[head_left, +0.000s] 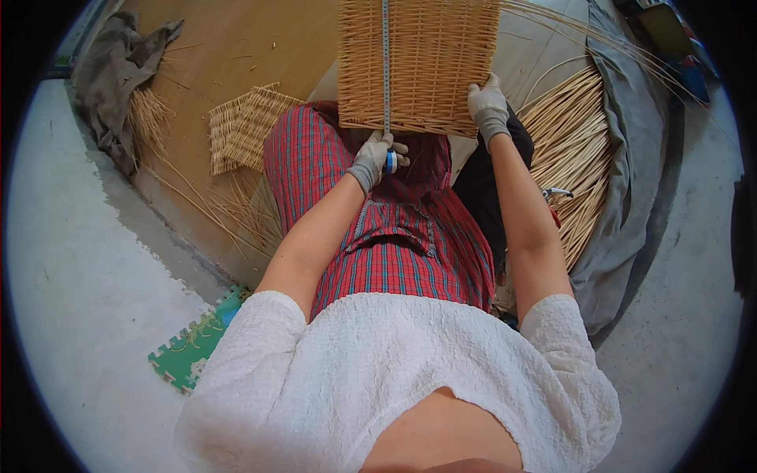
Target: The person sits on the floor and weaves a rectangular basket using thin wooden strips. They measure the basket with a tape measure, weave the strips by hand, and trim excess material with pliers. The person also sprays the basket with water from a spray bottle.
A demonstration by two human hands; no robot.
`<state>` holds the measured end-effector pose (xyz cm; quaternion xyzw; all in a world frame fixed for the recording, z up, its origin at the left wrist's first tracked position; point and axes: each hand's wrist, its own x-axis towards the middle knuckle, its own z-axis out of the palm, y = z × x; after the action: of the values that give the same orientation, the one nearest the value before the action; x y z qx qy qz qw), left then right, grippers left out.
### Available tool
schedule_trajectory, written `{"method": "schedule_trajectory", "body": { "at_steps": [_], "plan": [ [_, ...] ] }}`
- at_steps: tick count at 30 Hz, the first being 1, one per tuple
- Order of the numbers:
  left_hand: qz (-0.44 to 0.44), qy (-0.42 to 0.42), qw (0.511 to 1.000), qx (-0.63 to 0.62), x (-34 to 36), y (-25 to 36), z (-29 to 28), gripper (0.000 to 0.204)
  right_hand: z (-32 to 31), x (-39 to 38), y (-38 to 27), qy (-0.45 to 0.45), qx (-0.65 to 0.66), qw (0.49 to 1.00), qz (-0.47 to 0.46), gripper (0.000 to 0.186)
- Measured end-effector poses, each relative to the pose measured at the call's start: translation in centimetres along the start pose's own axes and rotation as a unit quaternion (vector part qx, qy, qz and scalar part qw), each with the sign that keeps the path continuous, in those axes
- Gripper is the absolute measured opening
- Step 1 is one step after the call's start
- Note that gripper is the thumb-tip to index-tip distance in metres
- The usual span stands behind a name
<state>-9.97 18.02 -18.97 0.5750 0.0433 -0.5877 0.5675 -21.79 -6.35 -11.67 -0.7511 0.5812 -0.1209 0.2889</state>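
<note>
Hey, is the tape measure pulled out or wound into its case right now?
Pulled out: the tape measure's strip runs up along the woven panel, above the blue case in the left hand.

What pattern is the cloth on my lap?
The cloth is red plaid with dark stripes, in the head view.

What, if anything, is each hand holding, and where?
Left hand: the tape measure, by its case. Right hand: the woven panel, by its right edge, near the lower corner.
</note>
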Motion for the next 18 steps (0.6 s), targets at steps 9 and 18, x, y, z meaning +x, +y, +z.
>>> {"method": "schedule_trajectory", "body": {
  "at_steps": [9, 18],
  "plan": [
    [0.098, 0.054, 0.991, 0.073, -1.0, -1.3, 0.7, 0.029, -0.1, -4.3, 0.8, 0.007, -0.005, 1.000, 0.023, 0.058],
    [0.613, 0.167, 0.718, 0.283, -5.9, 12.8, 3.2, 0.015, -2.3, -13.2, 0.8, -0.132, -0.153, 0.978, 0.059, 0.062]
  ]
}}
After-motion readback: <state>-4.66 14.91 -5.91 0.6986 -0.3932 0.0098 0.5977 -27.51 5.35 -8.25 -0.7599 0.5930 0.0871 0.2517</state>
